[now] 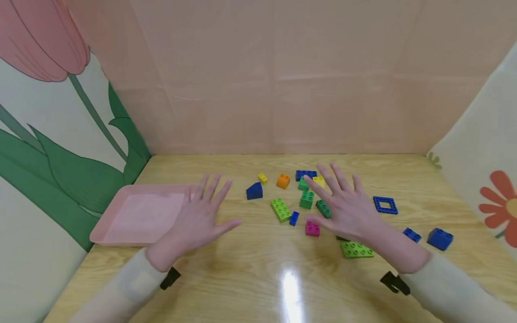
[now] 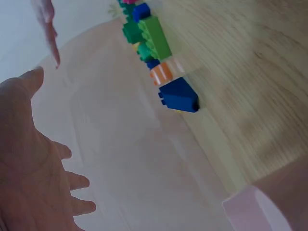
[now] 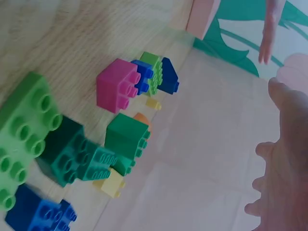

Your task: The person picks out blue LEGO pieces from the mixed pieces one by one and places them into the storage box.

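Both hands are raised over the table with fingers spread, palms down, holding nothing. My left hand (image 1: 198,222) overlaps the right side of a pink tray (image 1: 107,220) in the head view. My right hand (image 1: 347,208) hangs above a group of building bricks and hides some of them. Around it lie a magenta brick (image 1: 313,229), a green brick (image 1: 306,199), a dark green brick (image 1: 323,209) and a lime brick (image 1: 357,250). Between the hands are a dark blue sloped brick (image 1: 254,191), another lime brick (image 1: 281,210) and a small blue brick (image 1: 294,218).
Further back lie an orange brick (image 1: 283,181), a small yellow brick (image 1: 263,178) and a long blue brick (image 1: 306,175). To the right are a blue square frame (image 1: 385,205) and a large blue brick (image 1: 440,239). A pink backdrop (image 1: 274,89) stands behind the table.
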A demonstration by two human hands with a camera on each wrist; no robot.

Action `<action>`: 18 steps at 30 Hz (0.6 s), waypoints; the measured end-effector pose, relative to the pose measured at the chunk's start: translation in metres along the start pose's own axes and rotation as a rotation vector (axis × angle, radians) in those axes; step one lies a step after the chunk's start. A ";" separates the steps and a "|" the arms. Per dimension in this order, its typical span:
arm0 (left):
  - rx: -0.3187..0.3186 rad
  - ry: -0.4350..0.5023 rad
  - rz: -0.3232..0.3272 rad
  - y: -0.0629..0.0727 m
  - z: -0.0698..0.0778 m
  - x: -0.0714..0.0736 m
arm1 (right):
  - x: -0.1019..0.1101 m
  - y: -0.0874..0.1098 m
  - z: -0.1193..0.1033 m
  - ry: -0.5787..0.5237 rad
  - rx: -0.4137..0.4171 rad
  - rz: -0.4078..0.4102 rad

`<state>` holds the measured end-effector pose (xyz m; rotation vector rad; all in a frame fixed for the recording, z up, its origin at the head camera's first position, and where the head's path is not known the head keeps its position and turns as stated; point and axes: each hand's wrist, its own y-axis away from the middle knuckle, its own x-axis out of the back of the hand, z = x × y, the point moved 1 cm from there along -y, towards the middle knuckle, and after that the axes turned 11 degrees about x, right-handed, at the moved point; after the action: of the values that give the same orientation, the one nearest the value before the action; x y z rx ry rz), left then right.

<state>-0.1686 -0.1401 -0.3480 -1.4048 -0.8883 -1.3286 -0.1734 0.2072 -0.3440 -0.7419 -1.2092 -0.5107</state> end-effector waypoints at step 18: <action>0.188 0.003 -0.049 0.030 -0.062 -0.028 | -0.025 -0.065 -0.008 -0.072 0.136 -0.045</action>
<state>-0.1607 -0.2049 -0.3849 -1.2428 -1.0243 -1.2488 -0.2211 0.1573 -0.3541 -0.6224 -1.3164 -0.4370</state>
